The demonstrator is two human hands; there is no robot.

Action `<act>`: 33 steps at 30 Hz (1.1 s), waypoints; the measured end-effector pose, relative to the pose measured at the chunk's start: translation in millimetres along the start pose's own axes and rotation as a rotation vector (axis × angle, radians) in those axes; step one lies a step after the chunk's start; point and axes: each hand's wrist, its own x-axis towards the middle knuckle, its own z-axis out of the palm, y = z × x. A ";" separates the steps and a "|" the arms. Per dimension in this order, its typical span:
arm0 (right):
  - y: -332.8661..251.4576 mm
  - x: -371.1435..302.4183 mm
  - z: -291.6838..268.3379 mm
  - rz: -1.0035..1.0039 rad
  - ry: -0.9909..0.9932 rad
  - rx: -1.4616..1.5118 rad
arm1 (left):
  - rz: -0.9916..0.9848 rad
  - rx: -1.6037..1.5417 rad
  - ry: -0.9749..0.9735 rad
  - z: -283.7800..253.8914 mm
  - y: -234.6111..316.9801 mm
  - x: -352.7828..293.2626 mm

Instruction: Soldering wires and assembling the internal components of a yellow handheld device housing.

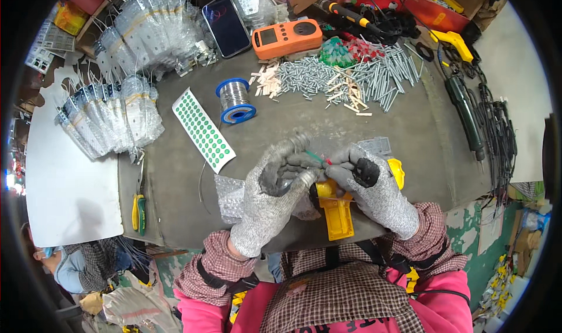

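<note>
Both hands wear grey knit gloves with dark fingertips and meet over the near middle of the table. My left hand (272, 175) is closed in a pinch at a thin green piece (315, 156). My right hand (369, 180) pinches a small red piece (328, 162) right beside it; whether the two are joined I cannot tell. Below the fingers lies a yellow plastic housing (338, 222), its upper part partly hidden by the hands. Another yellow plastic part (397, 172) shows behind my right hand. Bubble wrap (229, 199) lies beside my left wrist.
A solder spool (235, 101) and a green-dotted sticker sheet (204, 131) lie left of centre. Beyond are screws (389, 72), an orange meter (287, 39) and a phone (226, 25). Bubble-wrapped packs (111, 113) sit left, near pliers (139, 213). A dark electric screwdriver (465, 116) lies right.
</note>
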 end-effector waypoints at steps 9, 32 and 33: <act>-0.2 3.1 0.9 -0.457 0.047 -0.512 | 0.041 0.224 0.026 1.1 9.3 -0.3; 6.7 9.9 -0.9 -0.417 0.101 -0.384 | -0.046 0.009 0.074 1.3 3.3 11.3; 9.9 10.8 0.9 -0.416 0.102 -0.383 | -0.004 0.046 0.057 1.2 3.5 11.9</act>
